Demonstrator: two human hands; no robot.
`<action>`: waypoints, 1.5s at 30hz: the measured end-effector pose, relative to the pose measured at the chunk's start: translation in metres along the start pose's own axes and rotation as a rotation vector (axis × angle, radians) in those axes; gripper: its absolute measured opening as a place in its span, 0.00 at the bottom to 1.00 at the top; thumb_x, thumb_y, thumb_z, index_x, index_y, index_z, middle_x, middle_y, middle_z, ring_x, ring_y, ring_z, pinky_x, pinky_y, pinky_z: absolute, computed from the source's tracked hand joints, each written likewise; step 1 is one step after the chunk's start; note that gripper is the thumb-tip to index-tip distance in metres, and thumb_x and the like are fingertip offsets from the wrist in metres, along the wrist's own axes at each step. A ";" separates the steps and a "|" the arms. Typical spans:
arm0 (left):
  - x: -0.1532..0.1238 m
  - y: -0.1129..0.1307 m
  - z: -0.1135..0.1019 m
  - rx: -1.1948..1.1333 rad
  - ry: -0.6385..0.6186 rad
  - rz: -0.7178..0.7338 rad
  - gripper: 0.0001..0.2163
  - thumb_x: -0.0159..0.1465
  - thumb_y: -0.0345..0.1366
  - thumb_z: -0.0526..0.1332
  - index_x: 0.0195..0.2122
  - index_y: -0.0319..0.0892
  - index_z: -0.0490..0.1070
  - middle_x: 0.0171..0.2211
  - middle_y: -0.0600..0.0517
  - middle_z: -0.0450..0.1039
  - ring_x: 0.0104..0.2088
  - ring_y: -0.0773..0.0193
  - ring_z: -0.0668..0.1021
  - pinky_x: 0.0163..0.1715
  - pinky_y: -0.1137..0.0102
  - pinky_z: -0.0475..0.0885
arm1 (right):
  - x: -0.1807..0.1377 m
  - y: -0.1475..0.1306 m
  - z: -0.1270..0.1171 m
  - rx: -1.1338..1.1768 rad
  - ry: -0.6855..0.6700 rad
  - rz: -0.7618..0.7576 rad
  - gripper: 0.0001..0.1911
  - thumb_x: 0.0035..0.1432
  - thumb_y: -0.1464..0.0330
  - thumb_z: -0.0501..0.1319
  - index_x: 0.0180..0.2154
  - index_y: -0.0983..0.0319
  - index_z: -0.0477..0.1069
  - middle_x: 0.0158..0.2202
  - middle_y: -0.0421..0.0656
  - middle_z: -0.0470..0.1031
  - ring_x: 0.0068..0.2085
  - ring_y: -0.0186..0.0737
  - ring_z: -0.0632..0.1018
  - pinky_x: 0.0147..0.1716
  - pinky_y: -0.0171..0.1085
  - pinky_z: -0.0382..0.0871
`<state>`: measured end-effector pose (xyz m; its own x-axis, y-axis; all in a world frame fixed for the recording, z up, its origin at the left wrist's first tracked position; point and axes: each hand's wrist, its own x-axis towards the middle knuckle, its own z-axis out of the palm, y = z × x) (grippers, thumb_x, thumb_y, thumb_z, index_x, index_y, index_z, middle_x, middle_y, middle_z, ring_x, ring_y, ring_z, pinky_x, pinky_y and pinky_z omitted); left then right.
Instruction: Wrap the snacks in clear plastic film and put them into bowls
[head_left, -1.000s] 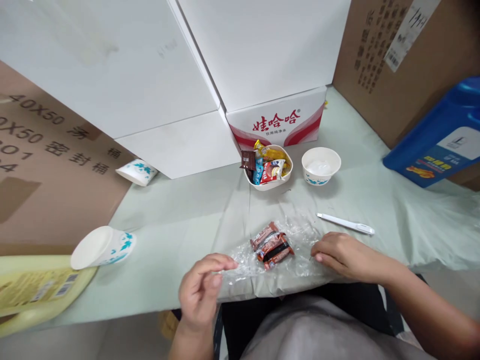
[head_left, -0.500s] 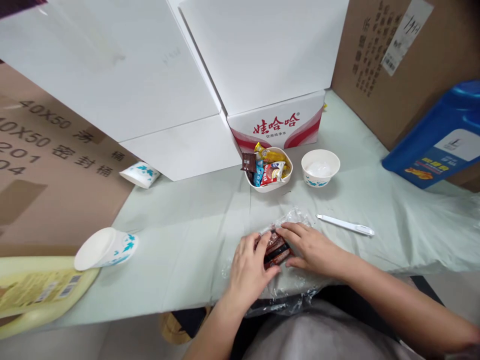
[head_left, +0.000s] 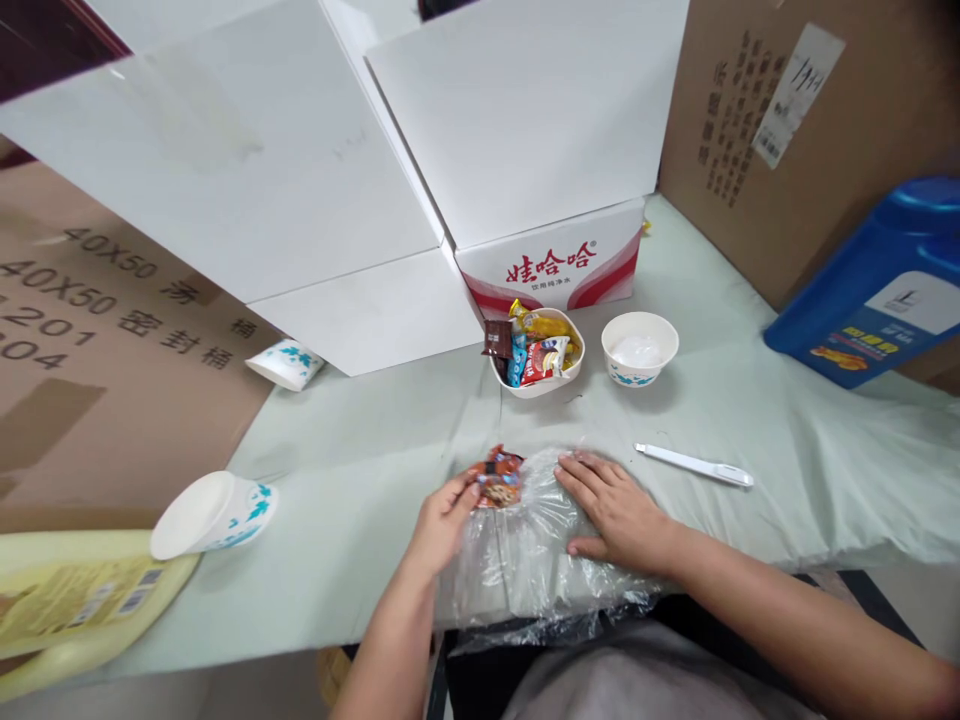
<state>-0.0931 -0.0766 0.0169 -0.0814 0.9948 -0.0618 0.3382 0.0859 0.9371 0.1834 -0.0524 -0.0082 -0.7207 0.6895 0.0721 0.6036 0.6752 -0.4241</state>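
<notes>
Between the thumb and fingers of my left hand is a small red-brown snack packet, held at its left edge. Beneath it a clear plastic sheet lies crinkled on the table and hangs over the front edge. My right hand rests flat on the sheet's right part, fingers spread. To its right lies a white utility knife. Behind the hands stand a white bowl of wrapped snacks and a paper bowl with whitish, see-through material inside.
On the left, a paper bowl lies tipped beside a yellow jug; another paper bowl leans near the cardboard box. White boxes line the back. A blue bottle stands right, before a brown carton.
The packet has moved left and up off the middle of the sheet in my left hand. My right hand has come away from it and now lies flat on the plastic.
</notes>
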 end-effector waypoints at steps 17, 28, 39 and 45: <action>0.187 0.106 0.031 0.512 0.334 0.058 0.14 0.64 0.38 0.56 0.47 0.36 0.73 0.38 0.44 0.79 0.33 0.59 0.81 0.33 0.69 0.73 | 0.001 0.005 -0.005 0.055 -0.066 0.005 0.40 0.56 0.48 0.61 0.64 0.62 0.60 0.68 0.50 0.54 0.66 0.56 0.56 0.63 0.53 0.51; 0.095 0.115 0.040 0.638 0.136 0.433 0.08 0.63 0.34 0.57 0.42 0.40 0.73 0.40 0.48 0.74 0.36 0.62 0.77 0.43 0.66 0.73 | 0.003 0.000 0.000 -0.092 0.006 0.129 0.49 0.46 0.45 0.66 0.65 0.59 0.58 0.71 0.52 0.43 0.68 0.70 0.38 0.63 0.64 0.37; 0.031 0.019 0.032 1.137 -0.155 0.358 0.19 0.65 0.39 0.60 0.57 0.44 0.69 0.66 0.41 0.58 0.66 0.38 0.58 0.59 0.41 0.58 | -0.014 -0.002 0.012 -0.247 0.018 0.279 0.55 0.45 0.39 0.62 0.67 0.60 0.54 0.70 0.55 0.44 0.67 0.76 0.40 0.62 0.66 0.35; 0.028 0.013 0.012 1.144 0.148 0.478 0.15 0.67 0.37 0.55 0.51 0.37 0.73 0.55 0.36 0.70 0.58 0.43 0.68 0.55 0.48 0.65 | -0.019 -0.007 -0.011 -0.220 0.172 0.254 0.35 0.57 0.49 0.61 0.60 0.62 0.66 0.64 0.55 0.60 0.65 0.64 0.56 0.61 0.60 0.50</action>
<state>-0.0792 -0.0472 0.0234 0.1947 0.9304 0.3107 0.9777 -0.2095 0.0146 0.1964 -0.0671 0.0036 -0.4819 0.8637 0.1478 0.8283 0.5040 -0.2447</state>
